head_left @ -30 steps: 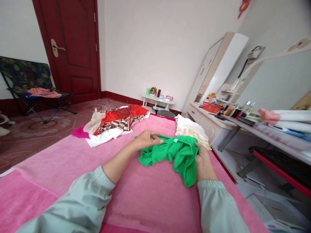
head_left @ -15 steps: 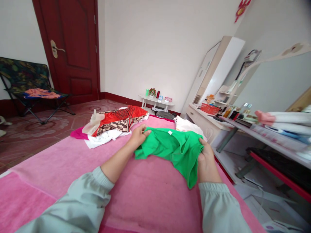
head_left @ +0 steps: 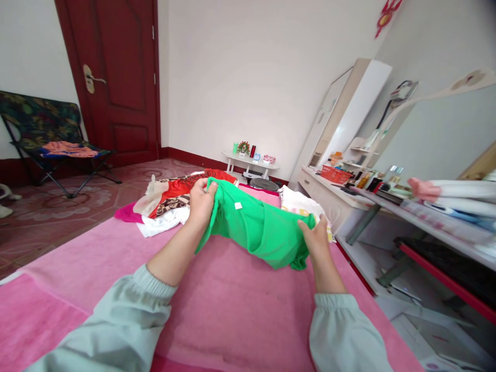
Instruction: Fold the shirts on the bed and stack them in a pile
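Observation:
A green garment [head_left: 251, 222] with a small white tag stretches between my two hands, raised over the pink bed cover [head_left: 240, 310]. Its exact kind cannot be made out; folds run across its middle. My left hand [head_left: 202, 202] is closed on its left end, thumb on top. At the right end my right hand [head_left: 315, 235] pinches the cloth between thumb and fingers. Behind my left hand lies a pile of clothes, with a red patterned garment [head_left: 174, 190] above white cloth [head_left: 163, 223]. White folded clothing [head_left: 298, 199] lies just beyond my right hand.
A dressing table [head_left: 333, 178] with a red basket [head_left: 335, 174] and a mirror lines the right side. A low white side table [head_left: 250, 160] stands by the far wall. On the left, a folding chair [head_left: 42, 134] holds clothing near a dark red door [head_left: 120, 77].
My left hand has lifted and moved left with its end of the green garment. My right hand has shifted slightly left. The garment is pulled wider, and its hanging right corner has risen.

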The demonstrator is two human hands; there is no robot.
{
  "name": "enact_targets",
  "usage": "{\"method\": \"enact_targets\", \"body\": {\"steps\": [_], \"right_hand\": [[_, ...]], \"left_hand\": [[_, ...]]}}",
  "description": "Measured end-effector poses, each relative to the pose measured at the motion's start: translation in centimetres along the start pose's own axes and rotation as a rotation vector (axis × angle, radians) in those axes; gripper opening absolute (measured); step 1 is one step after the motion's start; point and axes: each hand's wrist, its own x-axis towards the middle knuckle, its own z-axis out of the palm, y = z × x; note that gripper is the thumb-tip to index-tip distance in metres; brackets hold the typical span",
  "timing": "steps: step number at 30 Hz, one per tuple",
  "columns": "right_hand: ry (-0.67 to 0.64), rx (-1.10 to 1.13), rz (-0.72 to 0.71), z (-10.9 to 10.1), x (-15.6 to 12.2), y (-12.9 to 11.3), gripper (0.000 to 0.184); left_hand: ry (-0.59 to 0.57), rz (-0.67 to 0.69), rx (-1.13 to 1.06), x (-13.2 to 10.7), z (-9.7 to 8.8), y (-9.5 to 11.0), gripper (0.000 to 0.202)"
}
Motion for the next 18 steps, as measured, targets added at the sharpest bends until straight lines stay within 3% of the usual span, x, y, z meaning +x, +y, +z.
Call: {"method": "enact_targets", "body": {"steps": [2, 6, 8, 11, 14, 18], "right_hand": [[-0.149, -0.172, -0.029, 0.6, -0.8, 0.0, 0.064], [-0.796, -0.35, 0.047, 1.4, -3.4, -0.9, 0.043], [-0.955, -0.395, 0.05, 1.8, -5.1, -1.1, 0.046], [-0.888, -0.394, 0.016, 2.5, -6.9, -0.5, 0.051], [-0.73, -0.339, 0.043, 2.7, -6.5, 0.2, 0.029], [-0.308, -0.103, 0.057, 1.4, -3.1, -1.1, 0.017]], "left_hand": [[0.009, -0.056, 0.021, -0.1, 0.2, -0.9, 0.021], [0.072, -0.121, -0.027, 0.0, 0.3, -2.0, 0.024], [0.092, -0.134, -0.026, 0.1, 0.3, -2.2, 0.025], [0.092, -0.145, -0.028, 0.1, 0.3, -2.2, 0.028], [0.07, -0.154, -0.061, 0.2, 0.1, -2.3, 0.032], [-0.015, -0.196, -0.061, 0.2, -0.2, -2.1, 0.037]]}}
